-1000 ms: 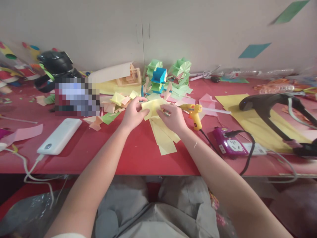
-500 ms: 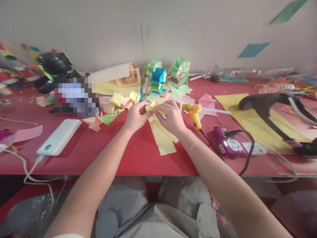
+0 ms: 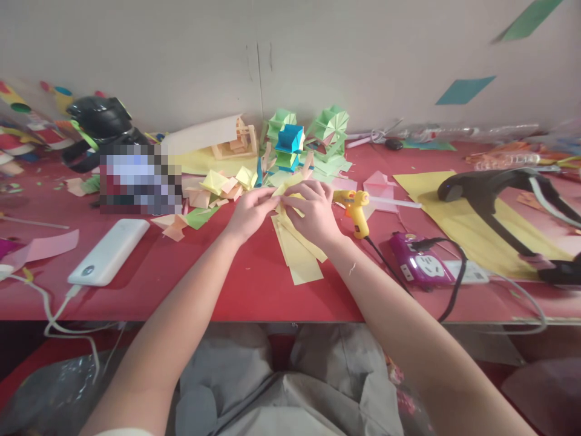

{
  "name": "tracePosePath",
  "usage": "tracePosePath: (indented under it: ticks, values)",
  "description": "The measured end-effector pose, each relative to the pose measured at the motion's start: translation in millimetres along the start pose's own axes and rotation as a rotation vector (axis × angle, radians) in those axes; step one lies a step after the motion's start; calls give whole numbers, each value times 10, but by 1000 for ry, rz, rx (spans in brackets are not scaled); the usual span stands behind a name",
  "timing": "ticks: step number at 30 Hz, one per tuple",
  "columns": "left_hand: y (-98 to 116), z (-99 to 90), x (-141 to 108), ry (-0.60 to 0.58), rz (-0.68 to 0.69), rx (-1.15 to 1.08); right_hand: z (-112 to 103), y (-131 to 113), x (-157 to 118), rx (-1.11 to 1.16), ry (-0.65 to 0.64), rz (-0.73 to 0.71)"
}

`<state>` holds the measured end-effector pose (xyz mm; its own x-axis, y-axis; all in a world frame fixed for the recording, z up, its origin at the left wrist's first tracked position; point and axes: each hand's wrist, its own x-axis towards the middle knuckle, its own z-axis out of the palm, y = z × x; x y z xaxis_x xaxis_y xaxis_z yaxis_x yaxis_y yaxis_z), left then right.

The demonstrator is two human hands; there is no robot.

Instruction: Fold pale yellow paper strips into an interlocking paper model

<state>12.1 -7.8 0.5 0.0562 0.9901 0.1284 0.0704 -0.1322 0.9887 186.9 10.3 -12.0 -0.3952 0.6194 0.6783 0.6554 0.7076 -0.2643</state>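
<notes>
My left hand (image 3: 249,213) and my right hand (image 3: 312,212) meet fingertip to fingertip above the red table. Both are pinched on a small piece of folded yellow paper (image 3: 276,193), mostly covered by the fingers. Pale yellow paper strips (image 3: 305,266) lie fanned out just below my right hand. Behind my hands stands a blue and green folded-paper stack (image 3: 289,139), with green pleated paper shapes (image 3: 331,124) beside it. Left of my left hand is a heap of folded yellow and peach paper pieces (image 3: 216,181).
A yellow glue gun (image 3: 358,213) lies right of my right hand, its cord running toward a purple power socket (image 3: 420,259). A white power bank (image 3: 109,251) with a cable sits at left. A black headband-like frame (image 3: 488,203) rests on yellow sheets (image 3: 420,188) at right.
My fingertips have closed together over the folded yellow paper, so less of it shows. My left fingers have straightened slightly toward my right hand. The things on the table have not moved.
</notes>
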Motion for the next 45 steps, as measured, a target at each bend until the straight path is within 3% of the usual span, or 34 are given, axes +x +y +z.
tracePosePath:
  ticks: [4,10,17,23,31,34,40,45]
  values:
    - [-7,0,7,64,-37,50,-4,-3,2,19,-36,-1]
    - [8,-14,4,54,-46,17,-16,1,14,60,-48,-1]
    - [67,-29,-30,-42,-21,-13,5,59,12,81,-23,-29]
    - [11,-36,-2,32,-20,-9,17,65,4,79,-18,-40]
    - [21,-41,8,-15,6,38,23,65,1,99,55,19]
    - [50,-47,0,-11,38,101,33,107,-2,182,70,47]
    - [88,-70,-23,22,110,307,44,142,-19,361,-47,119]
    - [29,-129,-17,90,208,371,39,138,-26,354,-20,168]
